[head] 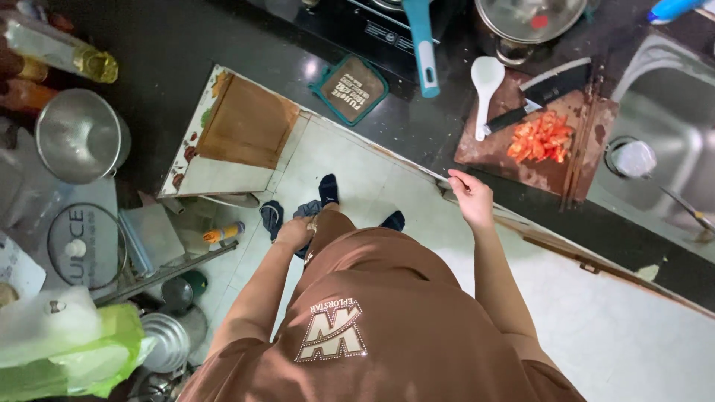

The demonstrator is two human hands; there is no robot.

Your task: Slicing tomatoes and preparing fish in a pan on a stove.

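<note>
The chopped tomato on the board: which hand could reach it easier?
Probably the right hand: it hovers at the counter edge just below the chopped tomato. The left hand hangs low by the leg.

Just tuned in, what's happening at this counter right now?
A person in a brown shirt stands at a dark kitchen counter. The right hand hovers at the counter's edge, holding nothing visible, beside a wooden cutting board with chopped tomato, a cleaver and a white spoon. The left hand hangs low by the leg. A lidded pot sits behind the board, a sink to its right.
</note>
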